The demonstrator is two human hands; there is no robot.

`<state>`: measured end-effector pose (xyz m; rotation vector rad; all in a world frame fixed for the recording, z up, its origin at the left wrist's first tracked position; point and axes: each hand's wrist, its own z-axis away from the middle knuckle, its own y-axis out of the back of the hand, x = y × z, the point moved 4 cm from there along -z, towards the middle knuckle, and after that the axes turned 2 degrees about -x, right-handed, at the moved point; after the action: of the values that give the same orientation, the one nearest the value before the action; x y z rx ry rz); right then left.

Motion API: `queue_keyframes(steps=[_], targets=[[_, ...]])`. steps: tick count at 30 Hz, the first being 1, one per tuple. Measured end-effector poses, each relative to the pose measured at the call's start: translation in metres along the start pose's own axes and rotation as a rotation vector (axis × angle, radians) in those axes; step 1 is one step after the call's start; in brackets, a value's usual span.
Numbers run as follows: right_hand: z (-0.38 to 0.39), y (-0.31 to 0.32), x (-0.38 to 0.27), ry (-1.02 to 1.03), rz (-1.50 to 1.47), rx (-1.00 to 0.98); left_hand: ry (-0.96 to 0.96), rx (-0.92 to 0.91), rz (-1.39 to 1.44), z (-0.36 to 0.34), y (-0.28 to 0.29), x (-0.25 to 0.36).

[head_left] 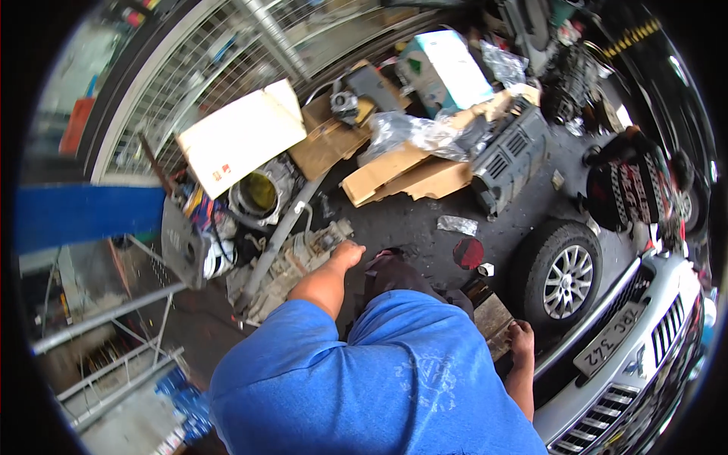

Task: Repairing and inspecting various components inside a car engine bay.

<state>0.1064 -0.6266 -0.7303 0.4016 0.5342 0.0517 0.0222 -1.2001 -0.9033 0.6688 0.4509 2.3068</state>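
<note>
My left hand (347, 254) is closed beside a dirty grey cast-metal housing (284, 277) on the floor; whether anything is in its fingers is hidden. On the other side of my body, my right hand (521, 337) has its fingers curled at the edge of a worn brown-grey box or board (491, 320). What those fingers hold, if anything, does not show. A wheel with a silver rim (567, 282) lies just beyond my right hand, next to the silver front bumper (644, 334) of a car.
Cardboard pieces (409, 174), plastic wrap and a dark grey plastic panel (509, 161) litter the floor ahead. A dark red round piece (468, 253) lies near the wheel. Another person (629, 182) crouches at the far right. Metal railing (114, 322) stands at left.
</note>
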Motion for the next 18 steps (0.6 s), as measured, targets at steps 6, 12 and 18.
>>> queue_keyframes(steps=[6,12,18], targets=[[0.021,0.022,0.128,-0.256,-0.250,0.092,-0.063,0.083,-0.001,-0.016,0.011,0.104],[0.025,0.034,0.246,-0.366,-0.648,0.175,-0.232,0.016,-0.122,-0.021,-0.029,0.239],[0.020,0.064,0.244,-0.345,-0.643,0.265,-0.402,-0.082,-0.121,-0.018,-0.090,0.385]])
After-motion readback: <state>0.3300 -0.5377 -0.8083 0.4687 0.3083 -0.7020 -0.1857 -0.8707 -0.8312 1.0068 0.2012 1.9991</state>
